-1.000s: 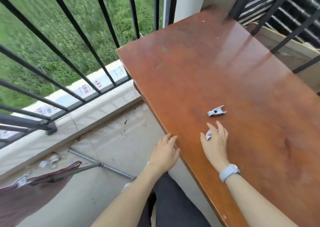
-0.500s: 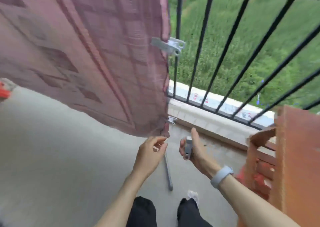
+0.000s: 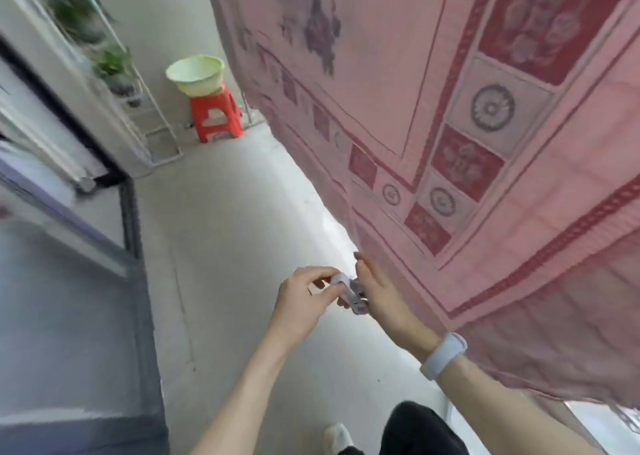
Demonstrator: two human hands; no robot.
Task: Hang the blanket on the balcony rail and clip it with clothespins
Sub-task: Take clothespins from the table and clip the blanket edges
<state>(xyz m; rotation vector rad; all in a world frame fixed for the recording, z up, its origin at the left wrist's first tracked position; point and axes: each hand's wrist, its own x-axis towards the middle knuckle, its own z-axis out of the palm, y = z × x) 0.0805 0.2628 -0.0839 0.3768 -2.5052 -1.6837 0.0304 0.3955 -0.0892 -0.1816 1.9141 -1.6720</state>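
Observation:
A large pink blanket (image 3: 467,135) with red floral squares hangs down the right side of the view; the rail it hangs from is hidden. In front of its lower edge both hands meet on a grey clothespin (image 3: 353,293). My left hand (image 3: 304,298) pinches one end of it between thumb and fingertips. My right hand (image 3: 377,291), with a pale watch on its wrist, holds the other end against the palm, fingers pointing up towards the blanket's hem.
A pale green basin (image 3: 195,75) sits on a red plastic stool (image 3: 216,113) at the far end of the balcony floor. A white plant rack (image 3: 114,73) stands against the left wall, beside a sliding door frame (image 3: 128,219). My dark trousers and a shoe show below.
The view has swung left from the table and open railing to the hung blanket. The clothespin, earlier only in my right hand, is now held by both hands.

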